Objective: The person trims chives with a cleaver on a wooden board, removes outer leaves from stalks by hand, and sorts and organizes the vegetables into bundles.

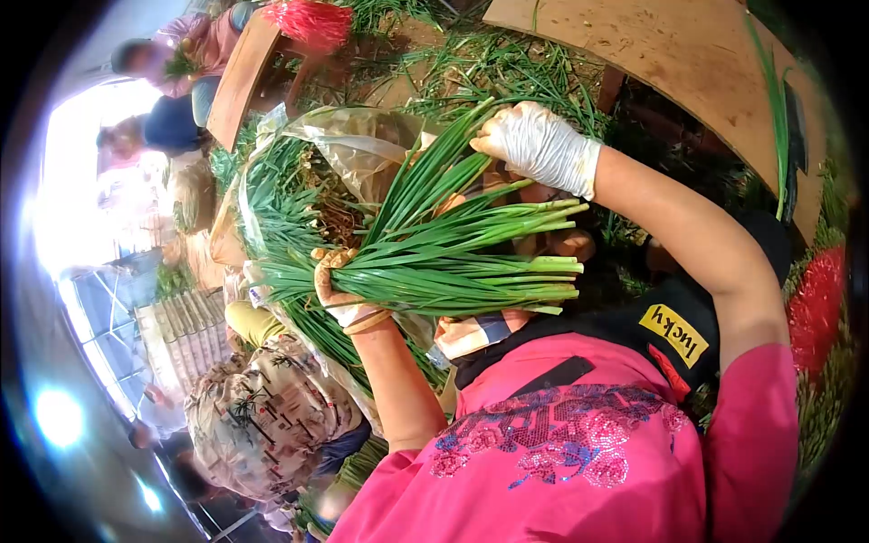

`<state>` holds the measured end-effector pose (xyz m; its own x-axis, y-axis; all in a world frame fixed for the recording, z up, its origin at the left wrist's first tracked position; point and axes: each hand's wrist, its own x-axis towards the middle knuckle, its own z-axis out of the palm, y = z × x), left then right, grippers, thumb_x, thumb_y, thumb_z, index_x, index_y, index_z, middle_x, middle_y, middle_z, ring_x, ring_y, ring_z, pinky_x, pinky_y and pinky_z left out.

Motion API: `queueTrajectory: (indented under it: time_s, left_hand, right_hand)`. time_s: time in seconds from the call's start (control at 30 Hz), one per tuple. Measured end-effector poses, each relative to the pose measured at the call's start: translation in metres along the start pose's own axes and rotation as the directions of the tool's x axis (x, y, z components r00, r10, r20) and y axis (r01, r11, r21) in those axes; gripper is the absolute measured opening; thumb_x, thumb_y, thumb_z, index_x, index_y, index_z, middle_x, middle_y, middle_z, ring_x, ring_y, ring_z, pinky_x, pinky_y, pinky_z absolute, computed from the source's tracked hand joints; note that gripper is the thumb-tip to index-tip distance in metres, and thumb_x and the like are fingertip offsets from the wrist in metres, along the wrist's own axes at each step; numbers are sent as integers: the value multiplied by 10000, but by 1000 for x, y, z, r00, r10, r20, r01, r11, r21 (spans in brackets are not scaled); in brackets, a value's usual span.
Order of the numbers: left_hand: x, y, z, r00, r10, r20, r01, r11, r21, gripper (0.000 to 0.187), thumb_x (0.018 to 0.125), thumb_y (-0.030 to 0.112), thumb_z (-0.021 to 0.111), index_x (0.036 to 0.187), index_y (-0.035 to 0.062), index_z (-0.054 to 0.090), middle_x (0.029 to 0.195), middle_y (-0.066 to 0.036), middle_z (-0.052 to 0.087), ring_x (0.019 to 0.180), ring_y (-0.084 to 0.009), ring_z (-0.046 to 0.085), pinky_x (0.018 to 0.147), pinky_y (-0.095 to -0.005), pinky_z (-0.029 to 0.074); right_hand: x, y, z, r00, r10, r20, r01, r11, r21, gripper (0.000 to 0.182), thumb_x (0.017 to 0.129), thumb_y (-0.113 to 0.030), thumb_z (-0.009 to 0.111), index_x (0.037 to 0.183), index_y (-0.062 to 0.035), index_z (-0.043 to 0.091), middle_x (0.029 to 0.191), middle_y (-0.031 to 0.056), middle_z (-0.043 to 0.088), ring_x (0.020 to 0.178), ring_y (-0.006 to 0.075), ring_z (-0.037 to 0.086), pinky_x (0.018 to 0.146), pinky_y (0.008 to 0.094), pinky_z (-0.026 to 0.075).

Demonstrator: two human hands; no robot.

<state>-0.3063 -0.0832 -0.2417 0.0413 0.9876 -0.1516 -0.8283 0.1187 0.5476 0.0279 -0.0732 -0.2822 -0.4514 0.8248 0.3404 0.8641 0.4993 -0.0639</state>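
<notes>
A thick bunch of garlic chives (453, 262) lies across the middle of the view, its pale cut stem ends pointing right. My left hand (335, 285), in a stained glove with a band at the wrist, is closed round the leafy part. Above it, my right hand (536, 145), in a white wrapped glove, has its fingers closed on several strands (434, 181) fanned up from the bunch. The fingertips of the right hand are partly hidden. Beneath the bunch, an open clear plastic bag (353, 145) holds more green leaves (281, 195).
A wooden board (670, 54) spans the upper right, with long leaves (777, 118) on it. Loose cuttings (507, 68) cover the ground. Red strings (312, 23) rest by a narrow plank (243, 77). Another person in a patterned top (272, 416) is close at my left; others sit farther off.
</notes>
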Motion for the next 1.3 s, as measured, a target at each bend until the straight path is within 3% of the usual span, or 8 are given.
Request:
queueTrajectory:
  time_s: [0.47, 0.6, 0.87, 0.9, 0.93, 1.0, 1.13, 1.3]
  left_hand:
    - [2, 4, -44, 971, 20, -238, -15, 1000, 25, 182, 748, 132, 598, 930, 127, 599, 792, -13, 634, 746, -183, 599, 803, -388, 482]
    - [2, -1, -48, 883, -29, -469, 89, 990, 105, 168, 711, 205, 562, 842, 127, 632, 978, -123, 642, 890, -303, 583, 841, -504, 451]
    - [-3, -15, -75, 881, 41, -470, 80, 969, 233, 337, 794, 303, 454, 998, 115, 644, 1144, -153, 596, 1042, -338, 543, 931, -544, 402]
    - [-9, -19, -69, 826, 55, -562, 78, 975, 210, 376, 838, 338, 386, 1017, 125, 640, 1183, -127, 582, 1089, -331, 520, 946, -550, 387]
    - [-9, -19, -64, 784, 14, -620, 114, 980, 166, 430, 849, 389, 362, 1065, 130, 627, 1231, -107, 559, 1135, -332, 493, 960, -562, 366]
    - [-18, -25, -47, 761, -124, -637, 257, 959, 120, 473, 844, 419, 367, 1139, 131, 598, 1244, -110, 551, 1139, -348, 492, 957, -572, 360]
    - [-19, -30, -77, 764, -57, -643, 188, 973, 137, 530, 833, 421, 365, 1251, 133, 517, 1317, -112, 491, 1202, -373, 432, 927, -612, 355]
    - [-21, -33, -72, 787, -152, -597, 223, 974, 47, 543, 826, 437, 358, 1250, 140, 520, 1304, -116, 502, 1190, -385, 443, 904, -625, 366]
  right_hand:
    - [-45, 37, 10, 678, 723, -131, -146, 307, 940, 215, 922, -171, 522, 951, 20, 618, 936, 92, 669, 807, 123, 619, 757, 258, 503]
    - [-116, 64, 18, 453, 580, 677, -513, -452, 730, 237, 909, -169, 536, 992, 37, 618, 941, 83, 665, 764, 95, 605, 671, 213, 486]
    - [-100, -82, 72, 914, 176, 365, -160, -670, 725, 473, 762, 17, 599, 1220, 13, 480, 1154, 96, 569, 1014, 184, 542, 897, 285, 424]
    - [-90, -75, 9, 922, 338, 190, -94, -281, 955, 308, 795, -16, 577, 1100, 9, 540, 1006, 54, 600, 949, 171, 554, 819, 281, 459]
    - [-84, -66, 6, 823, 568, -6, -87, 137, 987, 160, 851, -75, 539, 994, -14, 579, 861, 34, 579, 767, 111, 558, 618, 232, 474]
    - [-99, -37, -35, 631, 513, 582, 153, -818, 555, 169, 895, -116, 491, 968, -11, 602, 781, 33, 548, 577, 55, 488, 449, 171, 384]
    - [-154, 34, -56, 383, 821, 424, 675, -562, 479, 249, 918, -159, 460, 1011, 27, 597, 621, -53, 457, 447, 7, 322, 382, 153, 272]
    - [-135, -6, -47, 678, 545, 494, -33, -648, 761, 313, 922, -310, 488, 998, -43, 632, 639, -74, 467, 508, 15, 312, 442, 140, 250]
